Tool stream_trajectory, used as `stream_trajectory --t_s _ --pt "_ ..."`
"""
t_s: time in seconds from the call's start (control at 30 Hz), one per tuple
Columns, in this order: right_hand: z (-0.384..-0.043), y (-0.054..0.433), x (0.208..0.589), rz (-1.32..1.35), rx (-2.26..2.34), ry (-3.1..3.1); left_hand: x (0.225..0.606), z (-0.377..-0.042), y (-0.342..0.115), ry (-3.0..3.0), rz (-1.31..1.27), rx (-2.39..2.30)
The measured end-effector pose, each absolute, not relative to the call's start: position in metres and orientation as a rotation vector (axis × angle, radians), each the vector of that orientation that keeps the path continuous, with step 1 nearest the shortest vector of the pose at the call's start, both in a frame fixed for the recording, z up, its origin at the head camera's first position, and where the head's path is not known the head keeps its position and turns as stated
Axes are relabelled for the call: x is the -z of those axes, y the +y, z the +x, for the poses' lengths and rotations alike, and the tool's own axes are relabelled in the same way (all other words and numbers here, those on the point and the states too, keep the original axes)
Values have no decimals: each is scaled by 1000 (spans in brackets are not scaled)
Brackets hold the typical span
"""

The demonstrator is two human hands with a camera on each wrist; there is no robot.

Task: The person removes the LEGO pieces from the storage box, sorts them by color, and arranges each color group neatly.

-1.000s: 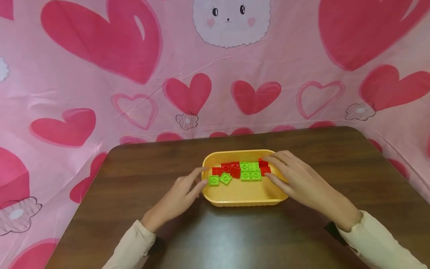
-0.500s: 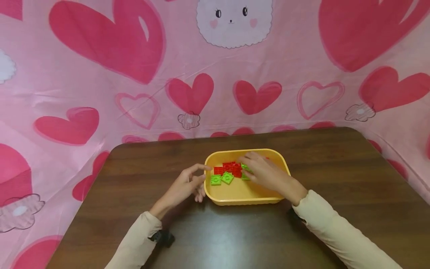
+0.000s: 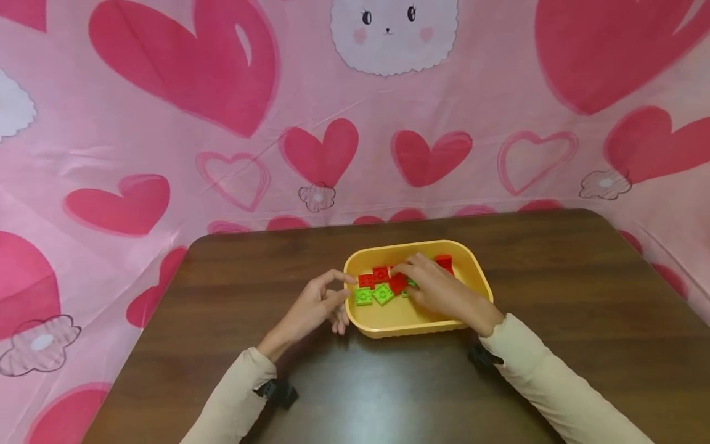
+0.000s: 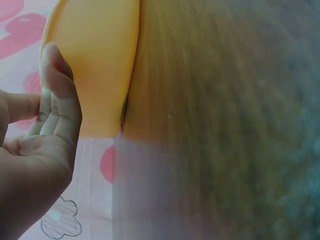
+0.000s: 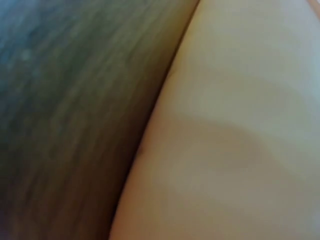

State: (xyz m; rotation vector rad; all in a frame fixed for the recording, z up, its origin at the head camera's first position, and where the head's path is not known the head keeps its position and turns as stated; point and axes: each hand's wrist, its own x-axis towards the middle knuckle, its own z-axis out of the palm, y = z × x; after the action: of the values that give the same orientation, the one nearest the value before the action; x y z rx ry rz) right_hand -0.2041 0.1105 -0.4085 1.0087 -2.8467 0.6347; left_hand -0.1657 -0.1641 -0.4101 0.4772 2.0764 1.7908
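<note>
The right hand's fingers (image 3: 397, 269) bend at a red brick (image 3: 398, 283) inside the yellow tray (image 3: 385, 318); whether they pinch it, I cannot tell. The left hand (image 3: 310, 302), thumb and forefinger apart, is at the tray's left end. The brick should be light and stiff, best taken by opposite edges; it looks flat, squarish.

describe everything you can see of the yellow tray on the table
The yellow tray is shallow and roughly rectangular, with rounded corners, smooth walls and a thin rim; it looks like plastic. It sits upright on the brown wood-look table, a long side facing the wearer. Red bricks and green bricks lie inside, leaving bare floor along the near side. The left hand is at its left end, contact unclear; the right hand reaches in from the right.
</note>
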Motion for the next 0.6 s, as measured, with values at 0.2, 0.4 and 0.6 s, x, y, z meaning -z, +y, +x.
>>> stream_trajectory --t_s 0.2,0.4,0.6 --pt "-209 107 407 908 -683 -2857 409 -166 -165 2061 475 -1808" --pt "-211 104 404 854 -759 -2814 410 -167 -166 2062 477 -1816" --pt "-209 104 404 875 -824 -2768 413 -167 -165 2046 512 -1824"
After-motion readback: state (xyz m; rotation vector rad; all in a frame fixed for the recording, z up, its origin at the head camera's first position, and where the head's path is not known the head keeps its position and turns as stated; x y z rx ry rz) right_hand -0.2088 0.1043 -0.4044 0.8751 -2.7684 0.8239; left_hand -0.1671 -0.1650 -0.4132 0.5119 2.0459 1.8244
